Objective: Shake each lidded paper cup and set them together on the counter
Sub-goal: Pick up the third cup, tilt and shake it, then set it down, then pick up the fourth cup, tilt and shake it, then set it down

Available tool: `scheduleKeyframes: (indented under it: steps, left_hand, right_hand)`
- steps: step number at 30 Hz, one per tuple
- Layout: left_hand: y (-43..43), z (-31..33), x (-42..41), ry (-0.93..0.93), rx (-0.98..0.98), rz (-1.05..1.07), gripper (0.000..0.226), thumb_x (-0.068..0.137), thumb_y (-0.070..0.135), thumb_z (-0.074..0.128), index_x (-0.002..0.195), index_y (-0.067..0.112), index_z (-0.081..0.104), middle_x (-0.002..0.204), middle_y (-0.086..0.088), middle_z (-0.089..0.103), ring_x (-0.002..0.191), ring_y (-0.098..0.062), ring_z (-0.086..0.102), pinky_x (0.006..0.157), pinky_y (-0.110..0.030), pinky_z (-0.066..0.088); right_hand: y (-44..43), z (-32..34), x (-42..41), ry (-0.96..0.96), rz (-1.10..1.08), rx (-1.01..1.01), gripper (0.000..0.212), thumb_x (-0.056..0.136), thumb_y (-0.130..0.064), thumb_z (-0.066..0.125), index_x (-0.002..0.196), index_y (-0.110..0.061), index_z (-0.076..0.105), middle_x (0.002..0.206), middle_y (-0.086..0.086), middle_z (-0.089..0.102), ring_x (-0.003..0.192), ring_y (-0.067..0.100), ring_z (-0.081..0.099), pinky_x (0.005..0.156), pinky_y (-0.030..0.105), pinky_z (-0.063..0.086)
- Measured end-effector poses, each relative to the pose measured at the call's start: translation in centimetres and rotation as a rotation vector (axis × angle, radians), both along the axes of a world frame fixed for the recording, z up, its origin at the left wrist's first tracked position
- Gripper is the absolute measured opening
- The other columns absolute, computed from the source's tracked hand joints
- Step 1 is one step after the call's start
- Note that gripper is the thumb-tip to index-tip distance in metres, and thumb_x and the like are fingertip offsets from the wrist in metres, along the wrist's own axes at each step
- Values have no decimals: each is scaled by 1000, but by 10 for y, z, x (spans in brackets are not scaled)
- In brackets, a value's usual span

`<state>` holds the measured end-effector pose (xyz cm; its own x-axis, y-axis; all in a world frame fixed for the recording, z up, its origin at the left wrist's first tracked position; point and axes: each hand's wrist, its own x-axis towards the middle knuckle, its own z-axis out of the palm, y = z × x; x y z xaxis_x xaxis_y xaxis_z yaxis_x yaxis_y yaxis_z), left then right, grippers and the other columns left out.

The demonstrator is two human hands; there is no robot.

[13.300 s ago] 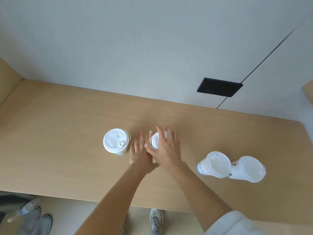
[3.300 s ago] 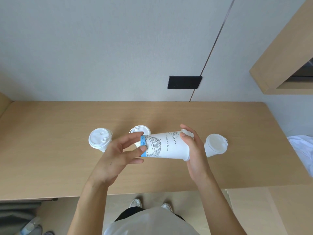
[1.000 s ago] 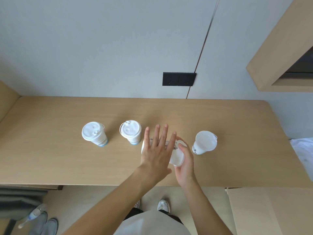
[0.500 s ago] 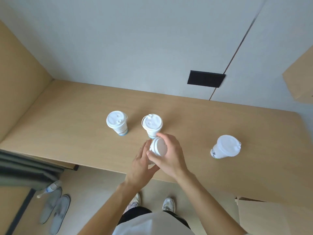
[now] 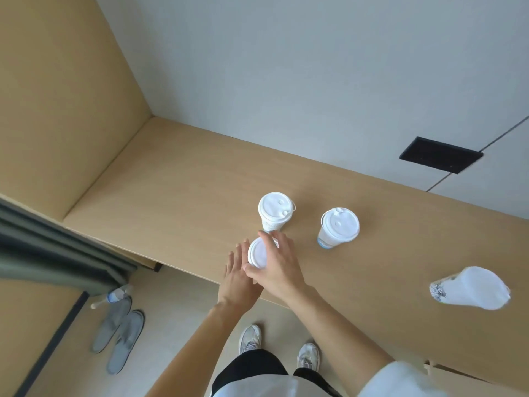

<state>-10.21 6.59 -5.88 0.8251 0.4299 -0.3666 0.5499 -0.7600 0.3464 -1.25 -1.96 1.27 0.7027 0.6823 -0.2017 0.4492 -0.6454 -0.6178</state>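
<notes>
Four lidded paper cups stood on my counter (image 5: 200,179): one held cup (image 5: 259,252) between my hands near the front edge, a rear-left cup (image 5: 274,210) just behind it, a middle cup (image 5: 337,227) to its right, and a far-right cup (image 5: 469,287) well apart from the rest. Two hands were in view, my left hand (image 5: 239,277) and my right hand (image 5: 279,266). One black wall plate (image 5: 440,154) was on the wall. On the floor I counted two grey slippers (image 5: 120,333), one bottle (image 5: 114,295) and my two sneakers (image 5: 250,338).
</notes>
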Motion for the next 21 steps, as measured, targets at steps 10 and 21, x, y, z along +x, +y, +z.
scheduleKeyframes:
  steps: [10, 21]
  left_hand:
    - [37, -6, 7, 90, -77, 85, 99, 98, 59, 41, 161, 18, -24, 173, -7, -21, 159, -32, -18, 130, -48, -2]
    - [53, 40, -17, 45, 76, -59, 141, 68, 95, 41, 149, 10, -37, 169, -16, -26, 157, -38, -22, 126, -53, -8]
  right_hand:
    - [41, -10, -16, -87, -72, -120, 93, 91, -62, 68, 164, -17, 31, 165, 14, 29, 147, 32, 33, 120, 38, 32]
    - [18, 17, -24, -124, -114, -157, 99, 92, -75, 54, 167, -21, 19, 167, 11, 26, 147, 32, 34, 114, 41, 40]
